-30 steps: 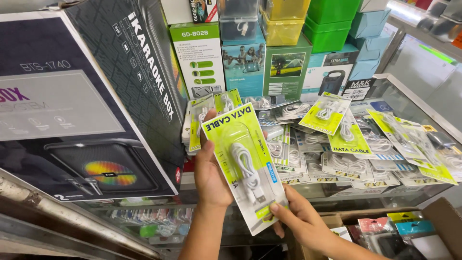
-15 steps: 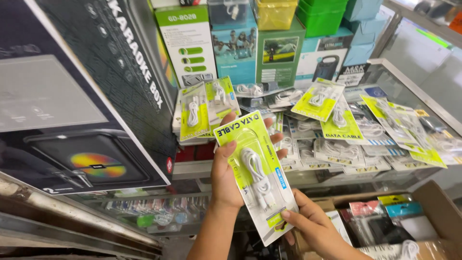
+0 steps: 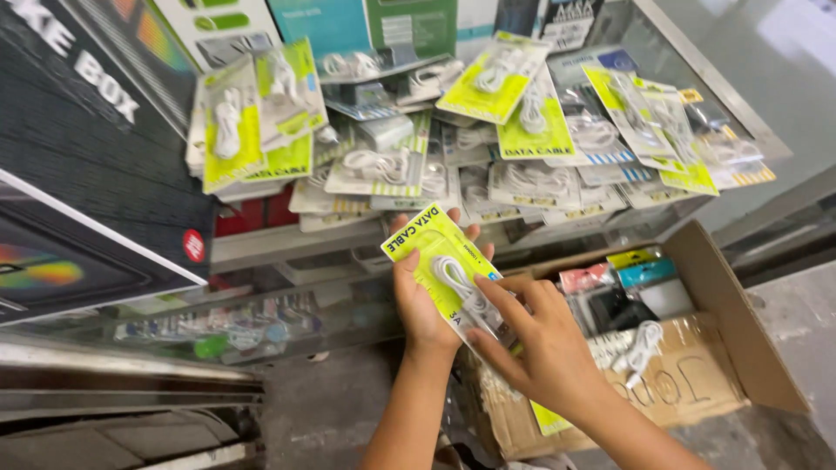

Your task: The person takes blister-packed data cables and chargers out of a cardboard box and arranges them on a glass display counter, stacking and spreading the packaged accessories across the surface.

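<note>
While both hands meet just above an open cardboard box (image 3: 697, 383) on the floor, the left hand (image 3: 424, 300) keeps a closed grip on a small stack of yellow-green cable packets (image 3: 446, 265), thumb on the left edge, fingertips showing past the top. The right hand (image 3: 540, 344) lies over the stack's lower end, its index finger stretched across the clear blister holding a coiled white cable; its grip rests on the packets, pinching their lower edge. Inside the box sit more packaged goods and a loose white cable (image 3: 643, 344). Beyond the hands, a glass worktop (image 3: 714, 83) carries a spread heap of similar cable packets (image 3: 488, 157), overlapping one another. At left stands a large black speaker carton (image 3: 87, 174); coloured boxes (image 3: 374, 26) line the far edge.
</note>
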